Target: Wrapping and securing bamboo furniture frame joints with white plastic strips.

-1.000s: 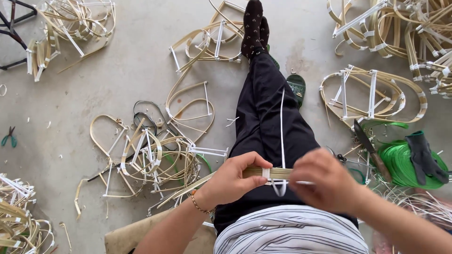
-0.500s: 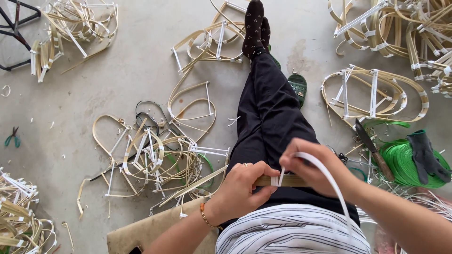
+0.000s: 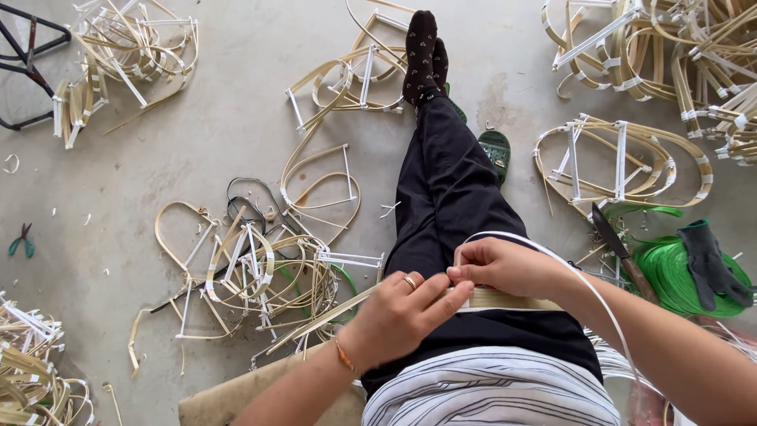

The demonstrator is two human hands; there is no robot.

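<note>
Pale bamboo is what I am seeing under both hands: a flat bamboo strip [image 3: 505, 299] is lying across the lap, its long axis running left to right, one end hidden under the left hand [image 3: 406, 309] and the other passing under the right wrist. The left hand is coming in from the lower left, palm down, fingers curled, its grip closed on the strip's near end; a ring is showing on one finger and a thin bracelet at the wrist. The right hand [image 3: 505, 267] is sitting just above the strip, knuckles up, thumb and forefinger pinched together on a narrow white plastic band [image 3: 587, 293]. That band is arching up from the pinch, sweeping right over the forearm and falling away toward the lower right.

I am looking down on black trousers and a striped shirt; the legs are stretched out along the grey concrete floor [image 3: 213, 134]. Around them, looped bamboo frames [image 3: 623, 158] bound with white ties are lying in loose heaps, smooth and curved. To the right, a knife [image 3: 623, 252] with a dark blade is resting near a coil of green band [image 3: 670, 272], with a dark glove [image 3: 710, 256] draped on it. Small green-handled snips [image 3: 21, 241] are lying well apart at far left.
</note>
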